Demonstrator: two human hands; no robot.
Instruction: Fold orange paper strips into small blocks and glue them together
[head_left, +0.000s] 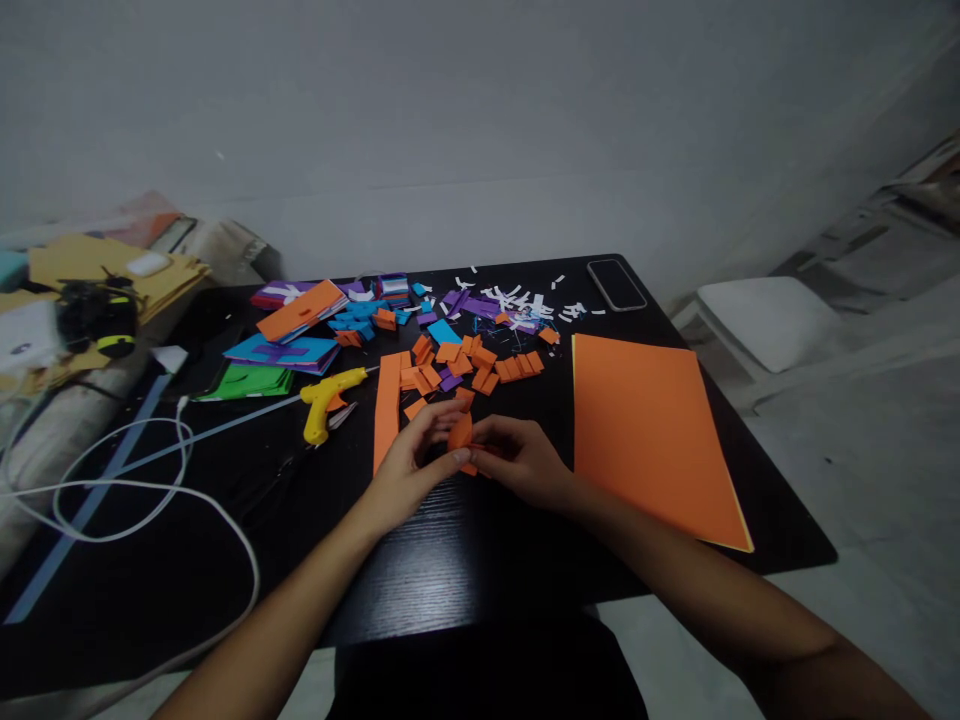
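Near the middle of the black table, a small orange paper piece (460, 432) is held between both hands. My left hand (415, 463) pinches it from the left with thumb and fingers. From the right, my right hand (523, 460) grips its lower right part, fingers curled. Just beyond the hands lie several small folded orange pieces (486, 370). An orange strip (388, 405) lies beside my left hand, partly behind it. A large stack of orange sheets (645, 435) rests to the right of my right hand.
A yellow glue gun (327, 400) lies left of the hands, near a looping white cable (247, 555). Folded coloured papers (281, 350), blue pieces (356, 317) and white scraps (517, 300) lie farther back. A phone (616, 284) is at back right; a white stool (765, 318) stands beyond the table.
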